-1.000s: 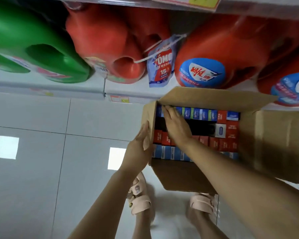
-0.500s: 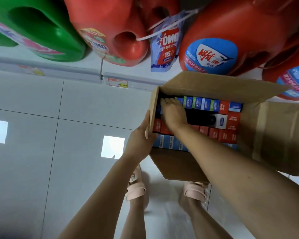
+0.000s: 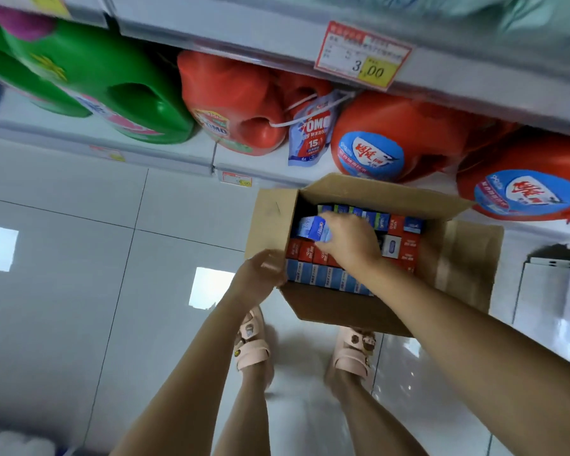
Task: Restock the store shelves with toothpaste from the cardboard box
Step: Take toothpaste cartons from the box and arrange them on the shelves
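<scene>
The right hand reaches down into the open cardboard box, and its fingers are clamped round a blue toothpaste carton. The thumb side is on the near face and the fingertips are curled over the far edge. The carton is tilted and sits higher than the packed rows, at the box's left end. It may be more than one carton held together, but blur hides the seam. The left hand holds the box at its near left corner, closed on the lower edge of the upright left flap. Motion blur keeps me from telling how tightly those fingers curl. The rest of the toothpaste stands on end in the box: a row of blue cartons along the near wall, red cartons just behind them, and a mixed blue and green row against the far wall. The box sits just in front of the lowest shelf, which carries a green detergent jug, a red jug with a refill pouch tied to it, and orange jugs. Pink sandals stand on the tiled floor below the box.
</scene>
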Available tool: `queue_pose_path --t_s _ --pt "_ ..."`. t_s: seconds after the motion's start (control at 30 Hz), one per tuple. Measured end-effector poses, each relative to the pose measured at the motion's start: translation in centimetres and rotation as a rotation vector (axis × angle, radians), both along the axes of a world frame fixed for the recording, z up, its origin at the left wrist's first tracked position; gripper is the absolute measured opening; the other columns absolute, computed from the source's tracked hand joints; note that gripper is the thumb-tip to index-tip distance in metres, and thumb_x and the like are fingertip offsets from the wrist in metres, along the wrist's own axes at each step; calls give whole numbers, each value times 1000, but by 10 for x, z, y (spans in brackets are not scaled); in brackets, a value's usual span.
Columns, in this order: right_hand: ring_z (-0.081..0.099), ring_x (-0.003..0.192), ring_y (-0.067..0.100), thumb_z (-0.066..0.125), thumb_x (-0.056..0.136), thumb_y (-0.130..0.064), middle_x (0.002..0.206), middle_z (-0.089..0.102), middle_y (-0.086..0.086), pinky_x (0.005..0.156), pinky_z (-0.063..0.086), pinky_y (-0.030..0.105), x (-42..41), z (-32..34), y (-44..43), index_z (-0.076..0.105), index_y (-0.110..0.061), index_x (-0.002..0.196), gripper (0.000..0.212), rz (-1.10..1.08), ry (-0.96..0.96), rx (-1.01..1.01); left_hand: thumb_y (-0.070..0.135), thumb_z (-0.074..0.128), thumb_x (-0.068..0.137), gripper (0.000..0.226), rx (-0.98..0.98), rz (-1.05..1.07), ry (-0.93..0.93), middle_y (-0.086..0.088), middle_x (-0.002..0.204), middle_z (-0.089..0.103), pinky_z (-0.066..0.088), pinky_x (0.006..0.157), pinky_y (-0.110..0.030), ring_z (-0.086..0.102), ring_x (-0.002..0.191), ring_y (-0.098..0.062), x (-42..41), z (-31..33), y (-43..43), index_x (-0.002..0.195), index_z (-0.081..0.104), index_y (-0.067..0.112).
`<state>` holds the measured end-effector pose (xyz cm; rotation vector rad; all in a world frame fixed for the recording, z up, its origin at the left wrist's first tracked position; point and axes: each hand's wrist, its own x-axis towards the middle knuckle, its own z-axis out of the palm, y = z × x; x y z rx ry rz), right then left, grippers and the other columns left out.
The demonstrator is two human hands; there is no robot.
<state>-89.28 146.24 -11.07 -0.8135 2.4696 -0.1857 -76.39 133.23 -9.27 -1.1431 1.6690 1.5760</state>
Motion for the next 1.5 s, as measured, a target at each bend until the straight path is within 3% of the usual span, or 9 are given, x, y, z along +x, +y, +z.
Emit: queue_pose_path --t_s 0.27,0.37,0.47,0.63,0.87,1.13,1.27,1.4,1.5 --pt "61 67 14 86 63 -28 73 68 -2 51 35 17 -38 163 46 68 -18 78 25 -298 -177 -114 30 86 61 109 -278 -165 246 2 143 39 45 102 -40 43 128 -17 -10 88 49 148 21 25" --pt "62 65 7 87 62 -24 73 70 -6 57 43 14 -46 221 66 72 -23 78 22 -401 -346 -132 36 87 60 118 -346 -307 368 -5 150 30 31 112 -44 30 138 -22 -18 124 69 150 13 15" --pt "65 67 6 86 63 -17 74 74 -3 68 52 24 -50 275 82 76 -18 81 21 -487 -510 -210 42 83 64 96 -406 -342 419 -5 138 45 36 107 -39 40 129 -19 -25 165 83 141 33 16" --pt "62 66 6 80 73 -19 77 70 -2 62 46 17 -57 355 104 71 -15 86 16 -597 -611 -314 40 80 66 55 -296 -334 496 15 96 59 46 61 -11 59 83 2 -34 245 98 105 45 24" --pt "67 102 20 70 67 -46 111 71 2 91 52 36 -34 454 110 60 -18 118 60 -672 -864 -596 48 77 58 68 191 -24 479 0 107 69 57 83 -31 70 93 -15 -41 352 113 115 48 23" --pt "70 87 7 72 82 -24 101 72 -4 75 57 23 10 511 87 63 -18 111 31 -557 -713 -558 26 75 78 48 196 17 612 -2 103 72 56 73 -25 71 92 -20 -36 451 100 117 48 20" --pt "71 82 8 73 81 -24 93 74 -6 72 58 26 11 539 79 65 -27 96 17 -532 -728 -626 37 65 85 40 178 16 620 0 103 73 55 72 -26 71 91 -18 -24 486 82 118 49 20" --pt "71 90 15 74 72 -35 97 75 -4 84 56 38 9 568 75 64 -22 107 38 -443 -816 -680 36 47 92 30 209 129 614 -4 93 74 55 67 -24 71 81 -18 -14 514 75 110 56 13" --pt "72 87 16 68 75 -34 95 75 -4 73 56 26 8 588 71 61 -20 107 35 -398 -852 -697 35 56 88 34 244 273 605 -12 100 73 56 74 -34 70 88 -27 -8 529 67 111 60 11"
